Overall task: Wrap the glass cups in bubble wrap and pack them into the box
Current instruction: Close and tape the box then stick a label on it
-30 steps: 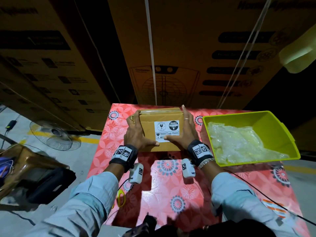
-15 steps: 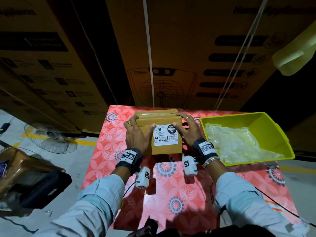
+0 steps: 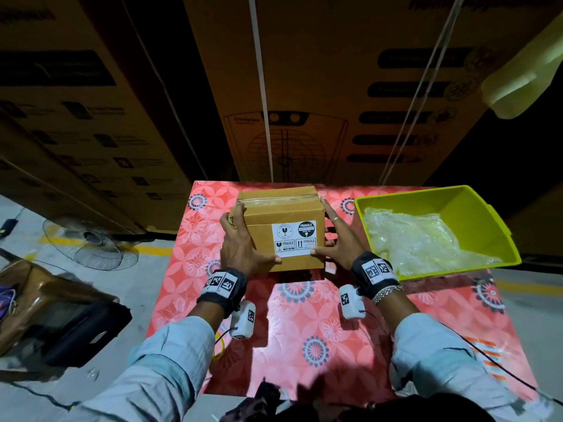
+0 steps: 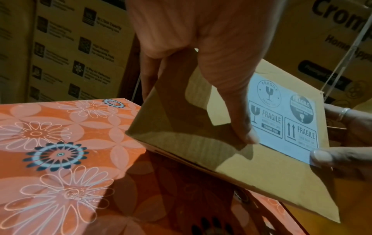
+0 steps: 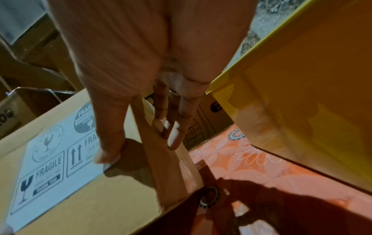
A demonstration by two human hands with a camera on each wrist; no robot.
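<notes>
Box (image 3: 285, 229): brown cardboard, closed, clear tape along the top seam. White label (image 3: 295, 239) on the near face, printed FRAGILE with glass and arrow symbols. It sits toward the far middle of the desk (image 3: 304, 324), which wears a red floral cover. From the left wrist view the near bottom edge looks lifted off the cover, box tilted; contact at the far edge cannot be made out.

Left hand (image 3: 240, 248) clasps the box's left side, fingers running up that side, thumb pressed on the near face just beside the label. Right hand (image 3: 336, 242) clasps the right side the same way, fingers flat along the side panel, thumb tip on the label's lower right corner. A ring shows on one right finger.

Just right of the box, near but apart: a lime-green bin (image 3: 484, 214) holding crumpled bubble wrap (image 3: 414, 239).

Behind the desk: tall stacked printed cartons (image 3: 335, 86). On the floor to the left: a pedestal fan (image 3: 91, 243).
</notes>
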